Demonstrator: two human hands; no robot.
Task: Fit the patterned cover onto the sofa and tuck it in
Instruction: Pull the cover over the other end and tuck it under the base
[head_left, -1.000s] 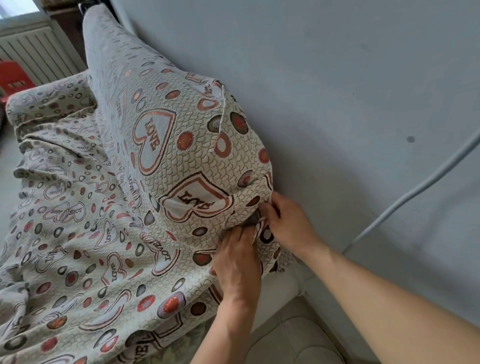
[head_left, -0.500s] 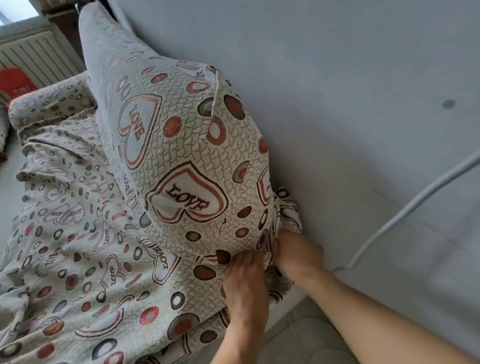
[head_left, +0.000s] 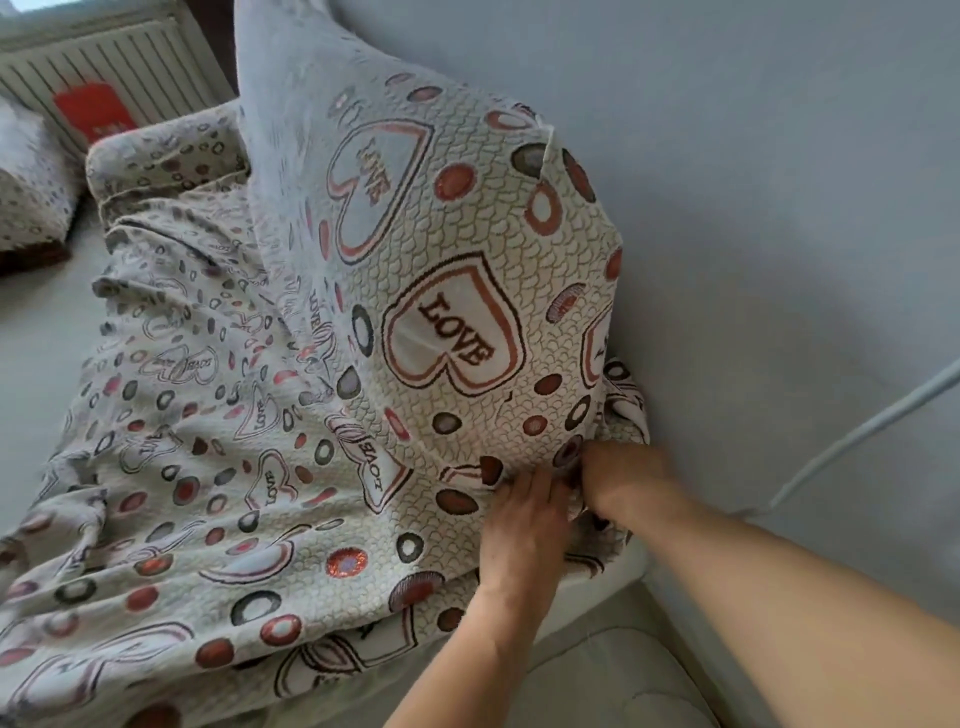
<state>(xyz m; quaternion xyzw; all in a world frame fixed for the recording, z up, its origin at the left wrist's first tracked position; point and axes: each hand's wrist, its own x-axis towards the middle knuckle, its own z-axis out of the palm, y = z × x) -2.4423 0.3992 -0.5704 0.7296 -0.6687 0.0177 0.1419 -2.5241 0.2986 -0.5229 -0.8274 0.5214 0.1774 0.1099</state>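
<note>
Wall (head_left: 753, 182): pale grey-blue, plain, filling my right side from top to bottom. Cable (head_left: 862, 431): white, running slantwise across that wall, down from the right edge. Radiator (head_left: 109, 57): white, ribbed, at my upper left. Red object (head_left: 93, 111): flat, in front of the radiator; too blurred for me to tell what it is. Floor (head_left: 613, 675): light tiles, below me at the bottom.

one patterned cover (head_left: 322, 467), two hands, one cable (head_left: 852, 441)
</note>
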